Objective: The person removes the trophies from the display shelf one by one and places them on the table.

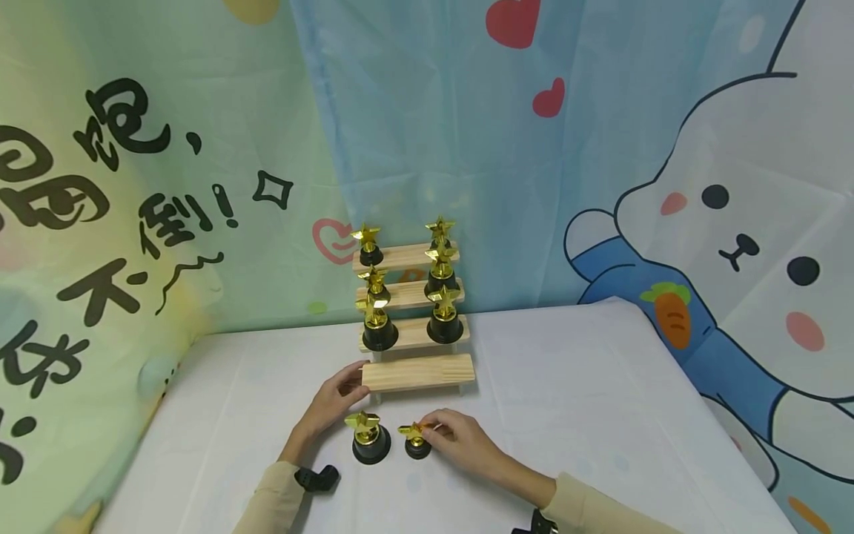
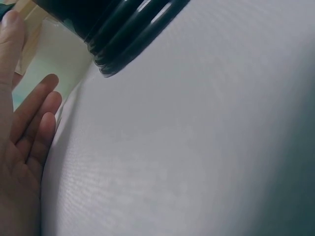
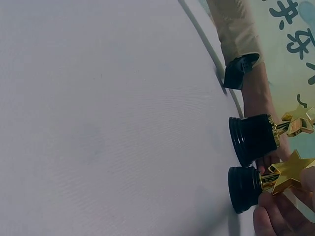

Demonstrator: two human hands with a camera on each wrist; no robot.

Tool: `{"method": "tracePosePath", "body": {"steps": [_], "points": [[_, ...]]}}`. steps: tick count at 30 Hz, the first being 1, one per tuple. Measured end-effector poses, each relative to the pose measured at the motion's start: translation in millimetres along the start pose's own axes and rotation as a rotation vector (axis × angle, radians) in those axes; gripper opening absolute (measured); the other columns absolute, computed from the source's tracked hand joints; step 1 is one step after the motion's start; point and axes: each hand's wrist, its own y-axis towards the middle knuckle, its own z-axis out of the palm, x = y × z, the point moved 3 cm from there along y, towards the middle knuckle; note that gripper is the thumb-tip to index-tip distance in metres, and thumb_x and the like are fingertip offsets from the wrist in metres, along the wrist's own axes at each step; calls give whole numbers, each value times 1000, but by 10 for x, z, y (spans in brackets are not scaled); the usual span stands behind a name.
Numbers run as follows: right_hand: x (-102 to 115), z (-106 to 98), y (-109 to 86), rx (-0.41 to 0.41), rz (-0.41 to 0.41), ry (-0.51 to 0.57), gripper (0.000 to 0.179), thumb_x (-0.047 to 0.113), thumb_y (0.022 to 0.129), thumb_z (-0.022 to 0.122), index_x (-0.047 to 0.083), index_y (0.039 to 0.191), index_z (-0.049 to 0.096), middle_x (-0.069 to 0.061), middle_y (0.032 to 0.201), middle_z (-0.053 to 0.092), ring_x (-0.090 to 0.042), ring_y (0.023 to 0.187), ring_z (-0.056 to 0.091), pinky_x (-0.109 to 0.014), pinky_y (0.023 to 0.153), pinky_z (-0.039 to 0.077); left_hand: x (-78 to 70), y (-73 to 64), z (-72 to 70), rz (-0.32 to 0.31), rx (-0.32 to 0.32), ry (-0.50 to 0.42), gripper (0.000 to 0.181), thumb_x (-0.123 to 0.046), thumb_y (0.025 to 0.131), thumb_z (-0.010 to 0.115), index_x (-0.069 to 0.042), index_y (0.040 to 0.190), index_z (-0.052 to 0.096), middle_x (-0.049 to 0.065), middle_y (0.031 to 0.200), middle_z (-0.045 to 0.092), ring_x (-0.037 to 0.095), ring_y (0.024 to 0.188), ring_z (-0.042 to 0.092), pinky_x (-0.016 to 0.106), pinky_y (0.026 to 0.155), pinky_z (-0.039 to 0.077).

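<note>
A tiered wooden display stand [image 1: 418,373] with several steps stands against the backdrop. My left hand [image 1: 335,397] is at the left end of its lowest step, thumb at the front edge and a finger at the back, gripping it; the other fingers extend loosely in the left wrist view. My right hand [image 1: 460,443] pinches the gold star of a small star trophy [image 1: 418,448] with a black base, upright at the table surface. Left of it stands a larger star trophy [image 1: 371,442], touched by neither hand. In the right wrist view, fingers [image 3: 280,216] meet the small trophy's star.
The three upper steps hold several gold star trophies, such as a front-left trophy [image 1: 379,330] and a front-right trophy [image 1: 444,322]. A white cloth [image 1: 567,393] covers the table. A printed curtain [image 1: 414,133] hangs behind and at the sides.
</note>
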Motion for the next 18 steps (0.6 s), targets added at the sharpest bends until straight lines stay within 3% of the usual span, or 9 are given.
{"method": "tracePosePath", "body": {"steps": [8,15,18], "points": [[-19,16,-21,-14,-53,-8,15,16,95,61,7,104,68,-10,102,70,-7,86,65,-20,75,54,-46,-10,19,-6,-16,22,53,-22,92,67,-11,141,49,15,123,65,23,106,64,22,85,49],[1,9,-37,-5,-57,-31,18,20,97,59,7,105,67,-9,102,70,-9,86,65,-21,75,54,-326,-108,-29,-3,17,26,55,-21,93,66,-4,142,47,18,123,65,22,105,64,21,84,49],[19,6,-41,-1,-49,-28,19,22,97,58,7,106,67,-8,103,70,-11,88,65,-21,76,54,-343,-117,-46,-11,22,29,55,-23,93,66,-4,142,47,17,123,65,22,106,64,22,85,49]]}}
